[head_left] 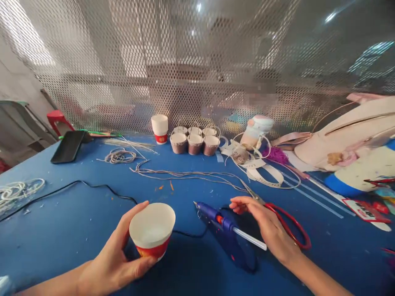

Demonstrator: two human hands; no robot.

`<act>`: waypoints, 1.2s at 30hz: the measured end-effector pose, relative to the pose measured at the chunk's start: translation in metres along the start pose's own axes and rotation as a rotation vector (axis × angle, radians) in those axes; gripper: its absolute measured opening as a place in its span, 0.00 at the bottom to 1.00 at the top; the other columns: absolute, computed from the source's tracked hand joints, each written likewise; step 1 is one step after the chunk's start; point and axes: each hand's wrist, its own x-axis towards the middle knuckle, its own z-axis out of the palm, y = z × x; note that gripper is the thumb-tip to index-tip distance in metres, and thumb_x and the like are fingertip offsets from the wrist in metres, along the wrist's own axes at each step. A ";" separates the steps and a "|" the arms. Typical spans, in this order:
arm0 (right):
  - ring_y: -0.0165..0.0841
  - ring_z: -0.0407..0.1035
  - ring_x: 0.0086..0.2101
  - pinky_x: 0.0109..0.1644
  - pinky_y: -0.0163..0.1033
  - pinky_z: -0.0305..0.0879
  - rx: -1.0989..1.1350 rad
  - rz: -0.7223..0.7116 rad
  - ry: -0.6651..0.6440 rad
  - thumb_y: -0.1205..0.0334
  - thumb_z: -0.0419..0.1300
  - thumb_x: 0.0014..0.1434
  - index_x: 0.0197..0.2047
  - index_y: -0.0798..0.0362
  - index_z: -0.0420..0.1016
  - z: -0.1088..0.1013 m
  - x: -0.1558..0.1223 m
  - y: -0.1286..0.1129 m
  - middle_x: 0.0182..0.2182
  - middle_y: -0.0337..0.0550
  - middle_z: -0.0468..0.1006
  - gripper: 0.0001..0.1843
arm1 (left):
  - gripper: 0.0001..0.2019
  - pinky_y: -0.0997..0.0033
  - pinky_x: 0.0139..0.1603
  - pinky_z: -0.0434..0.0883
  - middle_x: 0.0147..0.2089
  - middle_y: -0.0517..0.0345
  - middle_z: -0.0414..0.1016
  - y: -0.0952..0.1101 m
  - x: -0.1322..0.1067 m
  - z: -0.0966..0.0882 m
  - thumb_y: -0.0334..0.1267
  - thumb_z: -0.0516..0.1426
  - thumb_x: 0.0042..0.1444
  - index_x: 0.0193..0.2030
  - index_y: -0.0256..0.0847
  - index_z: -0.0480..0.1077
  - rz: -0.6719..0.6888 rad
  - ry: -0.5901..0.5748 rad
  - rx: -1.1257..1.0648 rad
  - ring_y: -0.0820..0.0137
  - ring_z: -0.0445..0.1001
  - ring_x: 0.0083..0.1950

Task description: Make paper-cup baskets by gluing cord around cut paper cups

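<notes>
My left hand (pixel 114 255) is wrapped round a short paper cup (pixel 154 250), white above a red printed band. The cup tips slightly, so its white inside shows. To its right lies a blue hot glue gun (pixel 212 213) with a clear glue stick out of its back end and a black cord. My right hand (pixel 265 222) hovers beside the glue gun, fingers loosely stretched, nothing seen in it. Red-handled scissors (pixel 290 226) lie partly behind that hand.
Several covered small cups (pixel 195 142) with handles and a paper-cup stack (pixel 160 128) stand at the back by a perforated metal panel (pixel 185 53). Cords (pixel 120 156), a black tray (pixel 68 146), white ribbon (pixel 267 176) and a pink bag (pixel 345 131) lie around the blue table (pixel 101 222).
</notes>
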 end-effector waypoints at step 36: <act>0.34 0.67 0.24 0.29 0.38 0.65 -0.298 0.080 0.005 0.48 0.57 0.59 0.33 0.53 0.76 0.030 -0.019 -0.037 0.22 0.39 0.73 0.16 | 0.38 0.58 0.53 0.75 0.58 0.47 0.72 0.045 0.024 0.011 0.50 0.61 0.54 0.68 0.44 0.51 -0.080 0.006 0.098 0.56 0.74 0.56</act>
